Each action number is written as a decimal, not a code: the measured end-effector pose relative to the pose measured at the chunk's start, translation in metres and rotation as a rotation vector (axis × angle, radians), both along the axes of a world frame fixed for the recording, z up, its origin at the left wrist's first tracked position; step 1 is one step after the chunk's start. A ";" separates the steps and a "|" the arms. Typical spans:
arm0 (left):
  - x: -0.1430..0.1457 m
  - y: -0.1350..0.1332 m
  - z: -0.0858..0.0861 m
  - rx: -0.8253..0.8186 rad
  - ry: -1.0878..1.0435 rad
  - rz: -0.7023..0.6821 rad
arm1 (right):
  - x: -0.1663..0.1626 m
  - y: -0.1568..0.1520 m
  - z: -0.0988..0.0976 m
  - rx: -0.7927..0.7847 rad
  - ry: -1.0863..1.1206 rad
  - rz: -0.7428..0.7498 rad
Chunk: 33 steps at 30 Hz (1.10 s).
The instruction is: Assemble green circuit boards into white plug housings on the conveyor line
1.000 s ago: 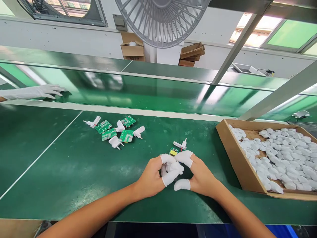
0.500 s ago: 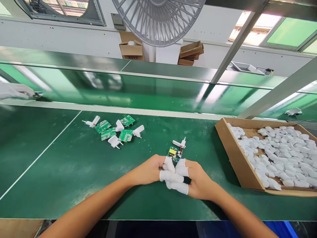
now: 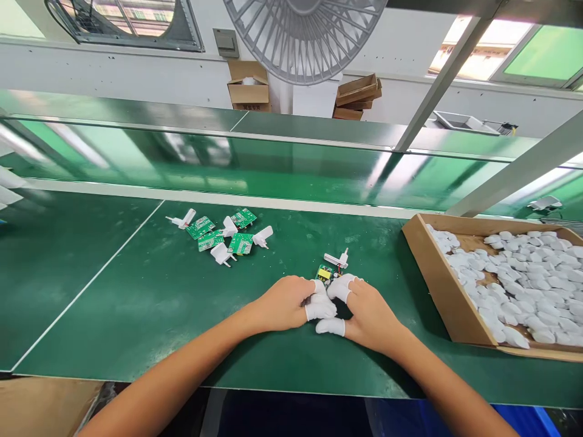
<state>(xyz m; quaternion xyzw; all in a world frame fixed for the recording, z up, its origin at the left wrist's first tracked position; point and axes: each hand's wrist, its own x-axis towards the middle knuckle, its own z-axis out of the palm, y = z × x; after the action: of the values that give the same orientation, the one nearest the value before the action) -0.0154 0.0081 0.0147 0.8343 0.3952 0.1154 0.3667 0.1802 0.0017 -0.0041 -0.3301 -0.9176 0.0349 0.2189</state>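
White finger cots cover several fingertips of both my hands. My left hand (image 3: 291, 303) is closed, its thumb and fingers pinched at the near edge of a small green circuit board (image 3: 324, 274) with a yellow part on top. From the other side, my right hand (image 3: 367, 306) curls its fingers over the board's near right part, hiding it; its thumb reaches lower, toward the left hand. A white plug housing (image 3: 337, 260) with pins lies just beyond, joined to the board by a short red wire. What sits between the fingertips is mostly covered.
Several green boards (image 3: 240, 243) with white plug housings (image 3: 222, 254) lie in a cluster to the left. At right stands a cardboard tray (image 3: 428, 285) full of small white covers. A fan (image 3: 305, 42) hangs ahead. A co-worker's white sleeve (image 3: 9, 185) shows at the far left.
My right fingers have moved up onto the board's near right part, and the right thumb has spread from them. The view has shifted slightly left. The co-worker's hand has drawn back leftward.
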 end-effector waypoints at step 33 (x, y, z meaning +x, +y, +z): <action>-0.004 0.007 -0.013 -0.190 -0.251 -0.034 | 0.013 0.008 -0.015 0.319 -0.073 0.045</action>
<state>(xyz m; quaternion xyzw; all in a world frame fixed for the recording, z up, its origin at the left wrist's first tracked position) -0.0190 0.0156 0.0022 0.7812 0.3414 0.1748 0.4925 0.1932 0.0100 -0.0187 -0.2715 -0.9260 -0.1181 0.2342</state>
